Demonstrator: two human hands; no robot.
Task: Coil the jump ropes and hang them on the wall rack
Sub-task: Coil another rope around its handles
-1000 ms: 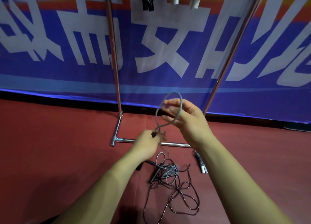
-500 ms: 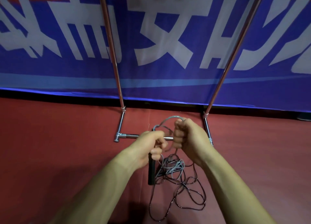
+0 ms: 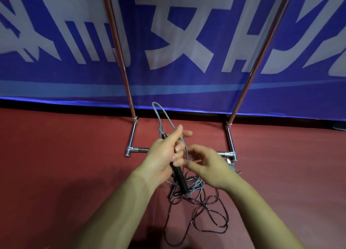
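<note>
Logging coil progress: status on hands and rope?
Left hand grips black handle, grey rope looped above it. Right hand at the rope, grip unclear. Rest in a tangle on floor, uncoiled.

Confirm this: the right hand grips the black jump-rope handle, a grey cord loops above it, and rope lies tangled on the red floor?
No: in the head view the left hand, not the right hand, grips the black jump-rope handle. The grey cord loop and tangled rope on the red floor are right.

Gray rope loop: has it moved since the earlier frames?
Yes. The gray rope loop has shifted left, toward the rack's left post; its top now overlaps the lower edge of the banner.
</note>
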